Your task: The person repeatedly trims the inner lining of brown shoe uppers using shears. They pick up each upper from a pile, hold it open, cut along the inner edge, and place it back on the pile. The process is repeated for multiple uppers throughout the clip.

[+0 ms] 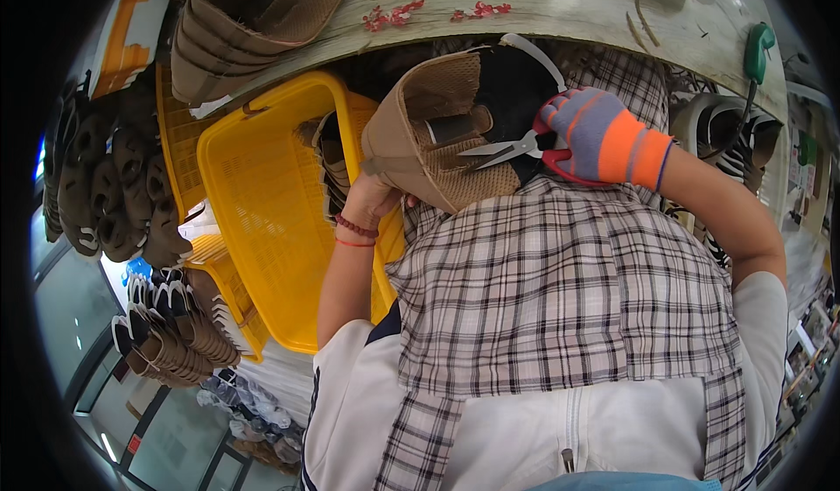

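My bare left hand (374,195), with a red beaded bracelet at the wrist, grips the lower left side of a brown mesh shoe upper (394,136). The upper stands opened out over my lap, its inside showing, with black lining and a pale edge strip on the right. Most of my left fingers are behind it. My right hand (604,136) wears a grey and orange glove and is closed round the red handles of a pair of scissors (506,150). The blades are slightly apart and point left into the opening of the upper; whether they touch the fabric I cannot tell.
A yellow plastic basket (254,220) leans at my left, with more shoe uppers (333,163) beside its rim. A pale worktable (542,18) crosses the far side, bearing stacked uppers (219,45), thread scraps and a green-handled tool (758,49). Dark shoes (105,185) hang far left.
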Motion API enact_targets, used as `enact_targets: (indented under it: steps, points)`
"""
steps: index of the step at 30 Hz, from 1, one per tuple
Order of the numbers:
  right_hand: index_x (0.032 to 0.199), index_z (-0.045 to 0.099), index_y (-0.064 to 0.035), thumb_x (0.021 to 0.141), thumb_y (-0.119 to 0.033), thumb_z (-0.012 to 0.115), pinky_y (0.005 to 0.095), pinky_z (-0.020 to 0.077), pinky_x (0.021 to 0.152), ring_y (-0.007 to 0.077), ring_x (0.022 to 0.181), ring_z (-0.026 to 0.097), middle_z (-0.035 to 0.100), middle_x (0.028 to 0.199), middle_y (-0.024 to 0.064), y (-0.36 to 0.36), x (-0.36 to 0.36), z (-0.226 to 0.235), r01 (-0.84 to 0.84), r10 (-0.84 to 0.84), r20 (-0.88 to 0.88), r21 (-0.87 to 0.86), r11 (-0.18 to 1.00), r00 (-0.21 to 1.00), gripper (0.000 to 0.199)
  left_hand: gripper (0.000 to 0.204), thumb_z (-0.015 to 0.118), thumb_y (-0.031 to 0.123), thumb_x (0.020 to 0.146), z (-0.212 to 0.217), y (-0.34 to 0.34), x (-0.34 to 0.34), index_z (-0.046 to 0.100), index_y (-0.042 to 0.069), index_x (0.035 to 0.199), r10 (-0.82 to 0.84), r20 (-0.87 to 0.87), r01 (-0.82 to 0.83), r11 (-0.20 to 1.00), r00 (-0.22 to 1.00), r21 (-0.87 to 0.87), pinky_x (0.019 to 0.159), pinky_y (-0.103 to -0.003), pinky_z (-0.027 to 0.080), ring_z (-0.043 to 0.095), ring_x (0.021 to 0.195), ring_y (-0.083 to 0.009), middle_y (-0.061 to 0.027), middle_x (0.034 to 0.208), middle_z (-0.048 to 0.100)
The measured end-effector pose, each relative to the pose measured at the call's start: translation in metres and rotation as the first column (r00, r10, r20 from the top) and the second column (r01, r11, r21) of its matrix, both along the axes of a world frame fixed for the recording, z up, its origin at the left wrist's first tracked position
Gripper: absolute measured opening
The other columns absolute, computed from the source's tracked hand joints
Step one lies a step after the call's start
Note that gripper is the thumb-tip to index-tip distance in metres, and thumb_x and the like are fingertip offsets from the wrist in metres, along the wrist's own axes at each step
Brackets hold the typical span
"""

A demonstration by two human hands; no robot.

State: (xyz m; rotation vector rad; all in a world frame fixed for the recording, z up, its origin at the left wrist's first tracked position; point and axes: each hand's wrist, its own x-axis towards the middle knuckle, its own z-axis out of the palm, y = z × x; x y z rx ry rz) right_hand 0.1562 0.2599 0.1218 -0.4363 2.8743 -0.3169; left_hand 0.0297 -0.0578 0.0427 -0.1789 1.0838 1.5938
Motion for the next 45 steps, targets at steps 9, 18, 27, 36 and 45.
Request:
enact_targets:
  steps: [9,18,27,36,45]
  points:
    - [0.099,0.066,-0.0083,0.079,-0.033,0.064,0.0378,0.0513,0.06,0.0283,0.07,0.066,0.067,0.078,0.0106,-0.008,-0.013,0.009,-0.004,-0.037,0.352,0.117,0.993,0.935,0.032,0.027,0.076,-0.002,0.074,0.008,0.003,0.002,0.055,0.007,0.089,0.023,-0.004,-0.023,0.996,1.0,-0.081,0.039,-0.023,0.049,0.059,0.054,-0.0092,0.0009,0.072,0.058]
    - [0.095,0.069,-0.0094,0.081,-0.037,0.063,0.0355,0.0521,0.057,0.0239,0.067,0.068,0.067,0.071,0.0069,-0.019,-0.013,0.022,-0.041,-0.052,0.37,0.238,0.971,0.927,0.031,0.023,0.074,0.0,0.076,0.007,0.004,0.002,0.057,0.006,0.09,0.029,-0.011,-0.03,0.995,1.0,-0.097,0.039,-0.023,0.049,0.06,0.056,-0.0092,0.001,0.073,0.059]
    - [0.092,0.069,-0.0076,0.082,-0.038,0.065,0.0367,0.0513,0.056,0.0221,0.069,0.068,0.067,0.074,0.0056,-0.032,-0.006,0.044,0.083,-0.171,0.349,0.251,0.964,0.921,0.032,0.022,0.073,0.001,0.077,0.007,0.004,0.003,0.058,0.005,0.094,0.021,-0.036,-0.024,0.995,0.999,-0.099,0.041,-0.023,0.05,0.059,0.055,-0.0092,0.0006,0.075,0.059]
    - [0.104,0.064,-0.0084,0.08,-0.044,0.066,0.0368,0.052,0.063,0.0247,0.078,0.066,0.067,0.085,0.0088,-0.011,-0.001,0.02,0.03,-0.06,0.256,0.12,0.992,0.965,0.043,0.026,0.073,0.002,0.079,0.008,0.003,0.003,0.057,0.004,0.099,0.018,-0.062,-0.022,0.998,0.998,-0.052,0.041,-0.022,0.049,0.06,0.057,-0.0085,0.0005,0.073,0.061]
    - [0.101,0.066,-0.0084,0.082,-0.037,0.062,0.0361,0.052,0.058,0.0251,0.066,0.068,0.068,0.07,0.0069,-0.018,-0.016,0.041,-0.038,-0.112,0.545,0.257,0.966,0.831,0.034,0.027,0.073,0.003,0.079,0.008,0.002,0.004,0.058,0.003,0.1,0.023,-0.076,-0.027,0.998,0.997,-0.055,0.042,-0.022,0.049,0.06,0.059,-0.0083,0.0004,0.075,0.062]
